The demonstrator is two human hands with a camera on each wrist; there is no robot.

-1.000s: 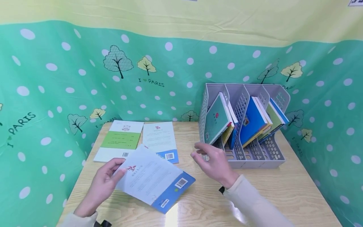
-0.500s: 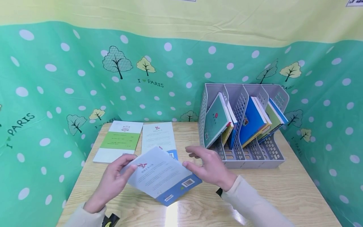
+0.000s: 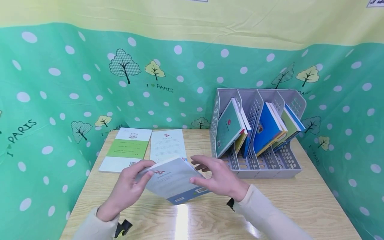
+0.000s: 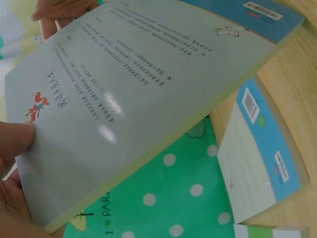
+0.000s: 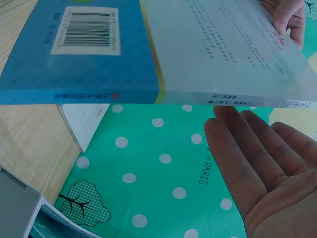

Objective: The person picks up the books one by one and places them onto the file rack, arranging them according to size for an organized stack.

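A paperback book with a pale back cover and a blue band hangs tilted over the table. My left hand pinches its left edge, the thumb lying on the back cover beside the red logo. My right hand is at the book's right side, fingers extended. In the right wrist view, the fingers come right up to the book's spine, palm up and holding nothing.
Two books lie at the table's back left: a white-and-green one and a white-and-blue one. At the right stands a grey file rack with several books leaning in its compartments. A polka-dot curtain surrounds the table.
My left hand has carried the book rightward and tipped it toward a more upright angle. My right hand has shifted slightly left, and the book now lies close to its fingers.
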